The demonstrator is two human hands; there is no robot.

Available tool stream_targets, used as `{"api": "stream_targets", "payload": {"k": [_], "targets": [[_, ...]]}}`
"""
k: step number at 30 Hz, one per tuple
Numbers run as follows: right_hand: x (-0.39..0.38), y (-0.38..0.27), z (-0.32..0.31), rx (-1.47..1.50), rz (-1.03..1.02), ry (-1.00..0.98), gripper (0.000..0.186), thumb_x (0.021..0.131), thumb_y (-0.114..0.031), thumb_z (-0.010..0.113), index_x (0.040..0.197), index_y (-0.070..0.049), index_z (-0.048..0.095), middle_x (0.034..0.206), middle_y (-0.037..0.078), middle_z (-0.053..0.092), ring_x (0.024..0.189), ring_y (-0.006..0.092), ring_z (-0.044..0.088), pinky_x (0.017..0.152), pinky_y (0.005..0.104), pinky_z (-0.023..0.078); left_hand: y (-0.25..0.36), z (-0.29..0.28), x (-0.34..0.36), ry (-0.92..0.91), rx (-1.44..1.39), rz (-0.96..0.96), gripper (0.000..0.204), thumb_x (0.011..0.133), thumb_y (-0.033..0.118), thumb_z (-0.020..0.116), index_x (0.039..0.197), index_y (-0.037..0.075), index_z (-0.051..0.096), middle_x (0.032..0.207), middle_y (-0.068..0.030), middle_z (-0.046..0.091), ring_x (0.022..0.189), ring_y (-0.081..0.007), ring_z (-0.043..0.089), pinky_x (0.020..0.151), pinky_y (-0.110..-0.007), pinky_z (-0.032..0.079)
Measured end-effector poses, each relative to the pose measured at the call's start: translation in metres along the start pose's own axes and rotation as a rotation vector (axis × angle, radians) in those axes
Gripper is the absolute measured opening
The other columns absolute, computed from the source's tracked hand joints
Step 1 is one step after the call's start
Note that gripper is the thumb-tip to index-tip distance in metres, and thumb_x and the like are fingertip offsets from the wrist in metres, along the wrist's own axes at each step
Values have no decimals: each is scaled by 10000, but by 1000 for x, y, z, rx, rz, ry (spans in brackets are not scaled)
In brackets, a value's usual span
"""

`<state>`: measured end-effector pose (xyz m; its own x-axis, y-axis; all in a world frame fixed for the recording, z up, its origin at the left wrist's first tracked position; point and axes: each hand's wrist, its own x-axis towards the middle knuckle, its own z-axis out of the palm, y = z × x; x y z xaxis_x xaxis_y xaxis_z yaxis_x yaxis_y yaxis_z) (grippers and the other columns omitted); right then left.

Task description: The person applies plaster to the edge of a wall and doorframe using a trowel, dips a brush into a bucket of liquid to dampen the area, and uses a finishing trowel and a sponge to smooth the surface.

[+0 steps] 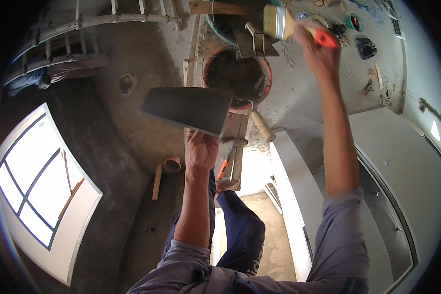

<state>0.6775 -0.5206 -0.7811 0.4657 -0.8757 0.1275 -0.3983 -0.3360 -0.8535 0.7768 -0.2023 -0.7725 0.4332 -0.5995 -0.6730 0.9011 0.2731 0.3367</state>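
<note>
My left hand holds a flat, dark, tapered plate from below; its handle is hidden. Raised at the upper right, my right hand grips a wide paintbrush with a pale handle tipped in red. Beyond the plate sits a red-rimmed bucket of dark material, with a wooden-handled trowel at its near edge. Farther back, a metal float lies by a teal tub. An orange-handled tool lies on the plank beneath me, beside my bare foot.
A ladder-like wooden frame is at upper left, with blue cloth under it. A bright window is at left. Scattered tools, coiled cable and a black bag lie at upper right. White boards stand at right.
</note>
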Motion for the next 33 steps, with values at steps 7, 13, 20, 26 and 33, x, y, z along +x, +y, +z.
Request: {"api": "stream_targets", "payload": {"k": [7, 13, 20, 26, 33], "targets": [[41, 144, 92, -438, -40, -103, 259, 882, -336, 647, 1063, -158, 699, 972, 115, 710, 897, 315, 681, 771, 360, 525, -21, -9, 15, -26, -678, -255, 386, 971, 54, 465, 1328, -77, 404, 1334, -218, 509, 1279, -351, 485, 1008, -393, 525], [25, 110, 86, -251, 12, -98, 149, 891, -206, 664, 1015, -129, 691, 850, 96, 705, 747, 267, 679, 674, 318, 526, -16, -16, 20, 100, -781, -347, 459, 963, 2, 425, 1387, -104, 283, 1500, -274, 228, 1431, -440, 111, 951, -386, 568], [12, 91, 57, -414, -270, 57, 137, 897, -147, 671, 996, -54, 687, 822, 93, 697, 710, 155, 679, 626, 290, 550, -25, -6, 27, 137, -623, -349, 365, 1014, 101, 423, 1328, -81, 389, 1312, -224, 507, 1188, -287, 563, 1005, -332, 530], [-32, 5, 2, 566, 531, 186, 252, 918, -143, 638, 1091, 40, 617, 928, 174, 686, 792, 248, 710, 677, 293, 624, -22, -11, 28, 139, -394, -189, 406, 1031, 219, 422, 1295, -85, 370, 1378, -268, 397, 1323, -433, 375, 1046, -364, 500], [-99, -36, -9, 1226, 880, -119, 257, 897, -80, 617, 1112, 55, 578, 965, 199, 680, 761, 329, 718, 634, 323, 643, -24, 9, 24, 151, -221, -191, 364, 1025, 218, 449, 1302, -16, 420, 1263, -170, 539, 1186, -265, 562, 973, -319, 552]]}}
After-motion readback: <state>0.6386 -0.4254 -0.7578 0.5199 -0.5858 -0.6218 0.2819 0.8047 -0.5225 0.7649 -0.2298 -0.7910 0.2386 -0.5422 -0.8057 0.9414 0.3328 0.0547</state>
